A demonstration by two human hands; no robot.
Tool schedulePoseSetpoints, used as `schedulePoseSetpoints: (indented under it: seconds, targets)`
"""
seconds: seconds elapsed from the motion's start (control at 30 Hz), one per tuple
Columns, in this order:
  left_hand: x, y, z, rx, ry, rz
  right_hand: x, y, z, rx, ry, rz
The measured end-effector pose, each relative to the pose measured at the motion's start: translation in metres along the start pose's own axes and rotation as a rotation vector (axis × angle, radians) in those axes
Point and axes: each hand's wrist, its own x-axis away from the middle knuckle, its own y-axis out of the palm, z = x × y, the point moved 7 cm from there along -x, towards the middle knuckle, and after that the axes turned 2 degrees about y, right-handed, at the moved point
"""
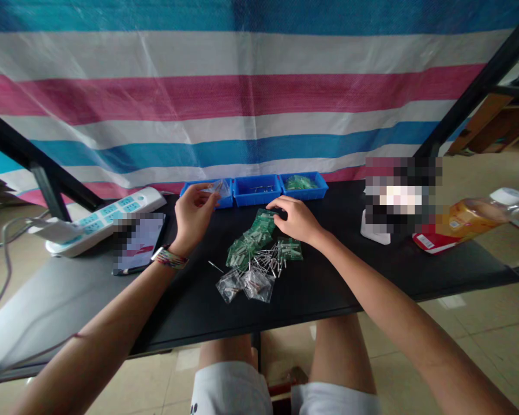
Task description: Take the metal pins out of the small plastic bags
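My left hand is closed at the left blue bin, its fingers pinching a clear plastic bag over the bin. My right hand is curved, thumb and index finger apart, beside the upper end of a pile of green packets; nothing shows between its fingers. Below that pile lie loose metal pins, another green packet and clear bags with small parts. The middle blue bin holds a few metal pins. Green packets fill the right blue bin.
A white power strip and a phone lie at the left of the black table. At the right are a bottle, a red packet and a blurred-out object. A striped sheet hangs behind.
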Motion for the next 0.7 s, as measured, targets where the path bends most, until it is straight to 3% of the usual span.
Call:
schedulePoseSetpoints:
  seconds: [0.13,0.27,0.53,0.7]
  targets:
    - [-0.012,-0.01,-0.028,0.234,-0.201,0.101,0.005,0.015,-0.002,0.215,-0.127,-0.175]
    - [-0.011,-0.009,-0.035,0.352,-0.27,0.096,0.007,0.02,-0.001,0.299,-0.135,-0.211]
    - [-0.002,0.002,-0.022,0.274,-0.176,-0.049,0.005,0.013,-0.003,0.449,-0.166,-0.232]
    - [-0.001,0.006,-0.02,0.215,-0.111,-0.082,0.004,0.004,-0.005,0.517,-0.227,-0.253]
